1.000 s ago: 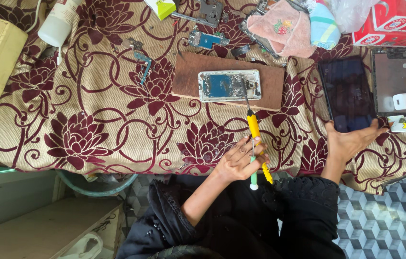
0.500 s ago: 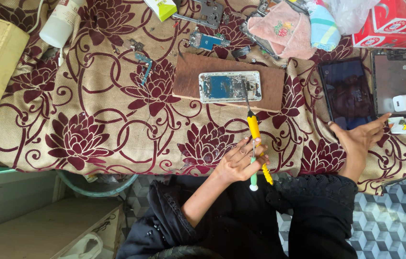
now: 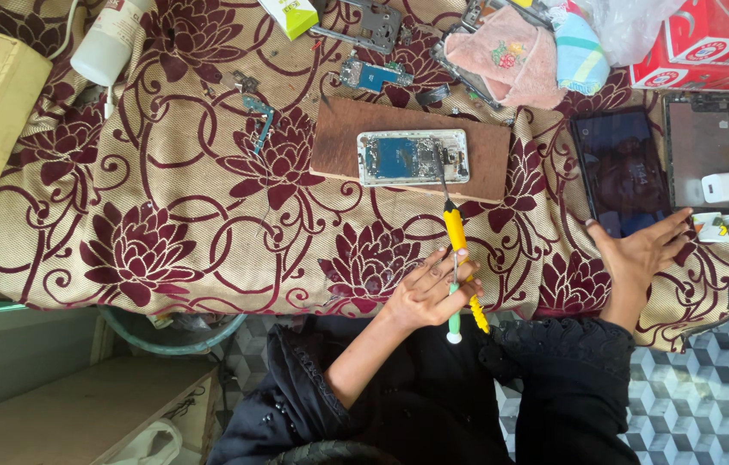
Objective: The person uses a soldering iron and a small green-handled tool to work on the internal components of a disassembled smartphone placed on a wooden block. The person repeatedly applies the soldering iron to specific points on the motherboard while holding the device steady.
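Yellow-handled screwdriver (image 3: 457, 250) in left hand (image 3: 429, 293), opened metal phone (image 3: 413, 157), wooden board (image 3: 489, 155)

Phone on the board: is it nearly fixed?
Done: the phone lies opened, a black screen apart. In hand: the left hand holds a yellow screwdriver, tip in the phone; the right hand is empty. Left: probably closing it up.

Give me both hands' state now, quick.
Left hand: closed on a yellow screwdriver and a green tool.
Right hand: open, holding nothing, fingers spread by the dark screen.
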